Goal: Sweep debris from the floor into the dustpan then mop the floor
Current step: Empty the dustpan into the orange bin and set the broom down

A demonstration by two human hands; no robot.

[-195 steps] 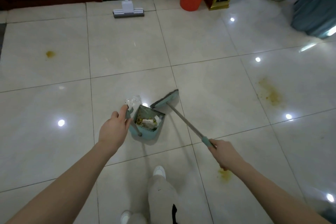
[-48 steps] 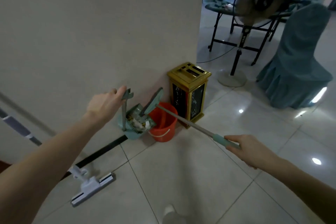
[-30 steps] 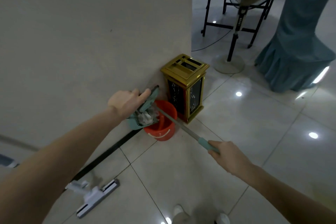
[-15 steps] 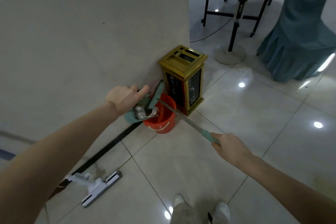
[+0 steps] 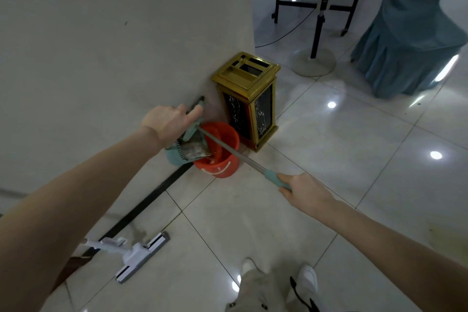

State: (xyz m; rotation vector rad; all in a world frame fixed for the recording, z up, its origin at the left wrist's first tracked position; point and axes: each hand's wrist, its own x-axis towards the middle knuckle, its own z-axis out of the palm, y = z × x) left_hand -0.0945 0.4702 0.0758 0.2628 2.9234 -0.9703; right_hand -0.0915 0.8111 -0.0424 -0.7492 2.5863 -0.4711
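Your left hand (image 5: pixel 168 123) gripped the handle of the teal dustpan (image 5: pixel 176 156), which was tipped over the red bucket (image 5: pixel 224 159) by the wall. Your right hand (image 5: pixel 305 191) gripped the broom (image 5: pixel 228 150), its head at the dustpan. The mop (image 5: pixel 138 256) lay on the floor.

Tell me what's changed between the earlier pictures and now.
The dustpan was carried from the open floor to the orange bucket by the wall and tipped over it. The left hand still grips its handle, the right hand still holds the broom. The mop head stays on the floor by the wall.
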